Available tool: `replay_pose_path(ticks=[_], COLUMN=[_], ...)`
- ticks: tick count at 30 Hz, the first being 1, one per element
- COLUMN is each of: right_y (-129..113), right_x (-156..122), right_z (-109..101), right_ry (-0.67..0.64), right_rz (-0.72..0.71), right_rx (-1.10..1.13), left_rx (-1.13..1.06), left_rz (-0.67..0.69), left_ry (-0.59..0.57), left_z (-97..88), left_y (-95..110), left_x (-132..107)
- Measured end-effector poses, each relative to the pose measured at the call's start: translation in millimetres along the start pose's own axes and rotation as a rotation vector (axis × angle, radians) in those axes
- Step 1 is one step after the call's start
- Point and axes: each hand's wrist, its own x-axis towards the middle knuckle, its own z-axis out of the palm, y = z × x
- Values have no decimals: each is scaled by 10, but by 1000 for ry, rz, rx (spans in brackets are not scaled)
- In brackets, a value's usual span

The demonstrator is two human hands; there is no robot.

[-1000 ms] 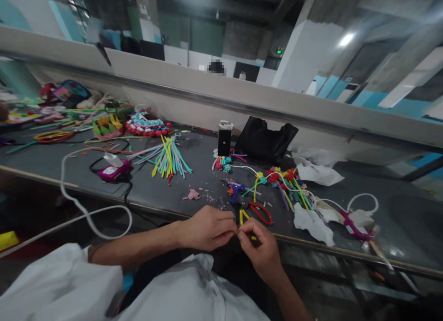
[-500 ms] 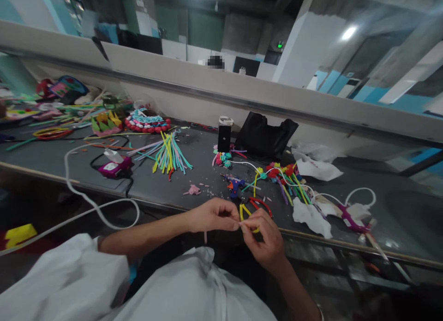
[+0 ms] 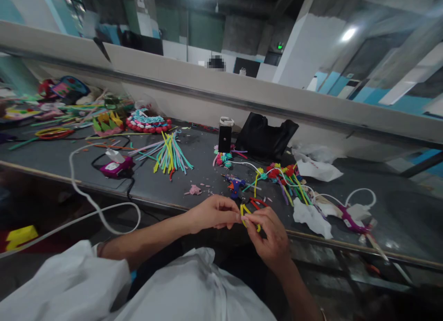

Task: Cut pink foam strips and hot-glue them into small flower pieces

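Note:
My left hand and my right hand meet fingertip to fingertip just over the table's front edge. Both are closed in a pinch on a thin pink pipe cleaner, mostly hidden by the fingers. Behind my right fingers lie pliers with yellow handles, and red-handled pliers are beside them. A blue glue gun rests just beyond. Left of it is a small pink fuzzy shape among pink scraps.
A bundle of yellow, teal and lilac pipe cleaners lies left of centre. A phone stands near a black bag. Purple power strips with white cables lie on the table, with crumpled white paper at right.
The pink strip that hung below my left hand is no longer visible. My right hand has shifted slightly right and my left fingers have straightened a little.

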Motion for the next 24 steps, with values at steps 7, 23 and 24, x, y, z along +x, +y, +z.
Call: replay_pose_path(ticks=[7,23,24], right_y=[-81,-75,-72], right_x=[19,-43,-50], right_z=[32,102,107], right_ry=[-6,-161,-161], right_rz=[229,577,567], right_rx=[111,267,267], left_rx=[-27,653,629], left_rz=[115,395,378], left_ry=[150,274,265], left_z=[52,59,53], left_y=[-30,-205,-211], left_x=[42,-15,-8])
